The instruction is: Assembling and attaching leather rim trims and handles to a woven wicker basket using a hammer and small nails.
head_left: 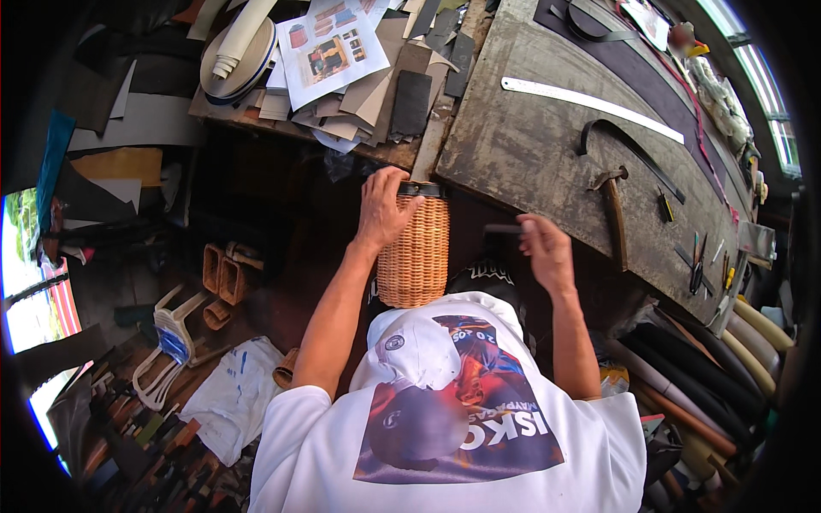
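Observation:
A tall wicker basket [415, 256] in orange-brown weave stands between my arms, close to my body. A black band [421, 190] with a small fastening runs round its top. My left hand [386, 212] is wrapped over the basket's upper left side, thumb across the front and fingers at the banded rim. Off to the right, apart from the basket, my right hand [546, 248] is closed with a short, dark, bar-like thing [503, 229] sticking out leftward from its fingers. Blur and the dim background hide what kind of thing it is.
A worn workbench [513, 145] at the right bears a metal ruler [590, 109], a hammer [614, 218] and a black strap [633, 150]. Paper sheets [333, 56] and leather scraps [410, 103] cover the far table. A white chair [171, 338] and smaller wicker pieces [227, 278] stand left.

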Motion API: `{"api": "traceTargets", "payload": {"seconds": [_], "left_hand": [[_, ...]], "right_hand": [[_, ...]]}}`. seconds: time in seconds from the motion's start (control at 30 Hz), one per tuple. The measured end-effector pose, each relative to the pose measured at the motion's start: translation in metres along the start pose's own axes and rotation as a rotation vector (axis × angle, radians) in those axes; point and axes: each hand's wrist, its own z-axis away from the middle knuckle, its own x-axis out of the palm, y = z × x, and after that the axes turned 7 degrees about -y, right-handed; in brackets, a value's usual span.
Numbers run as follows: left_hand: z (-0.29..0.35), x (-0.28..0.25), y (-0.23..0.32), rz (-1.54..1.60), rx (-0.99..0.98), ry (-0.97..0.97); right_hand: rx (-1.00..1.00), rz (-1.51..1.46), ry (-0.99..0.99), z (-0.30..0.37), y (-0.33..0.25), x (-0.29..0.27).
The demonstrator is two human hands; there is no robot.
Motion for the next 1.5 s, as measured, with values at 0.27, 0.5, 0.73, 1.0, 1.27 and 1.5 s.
{"api": "traceTargets", "payload": {"seconds": [0.27, 0.5, 0.73, 1.0, 1.27, 1.5], "left_hand": [[-0.002, 0.003, -0.024, -0.01, -0.284, -0.445], [0.049, -0.008, 0.034, -0.035, -0.387, -0.2], [0.107, 0.011, 0.095, 0.097, -0.576, -0.149], [0.16, 0.0, 0.164, 0.135, -0.335, 0.016], [0.192, -0.008, 0.219, 0.084, -0.181, 0.193], [0.2, -0.01, 0.233, 0.167, -0.045, 0.49]], "right_hand": [[-0.048, 0.232, 0.787, -0.049, 0.11, -0.258], [-0.03, 0.979, 0.855, -0.074, 0.144, -0.266], [-0.516, 0.405, -0.164, -0.035, 0.037, -0.073], [0.335, -0.415, -1.338, 0.014, 0.103, 0.004], [0.178, -0.302, -1.2, 0.055, 0.087, -0.002], [-0.117, -0.169, -1.0, 0.08, 0.037, -0.031]]}}
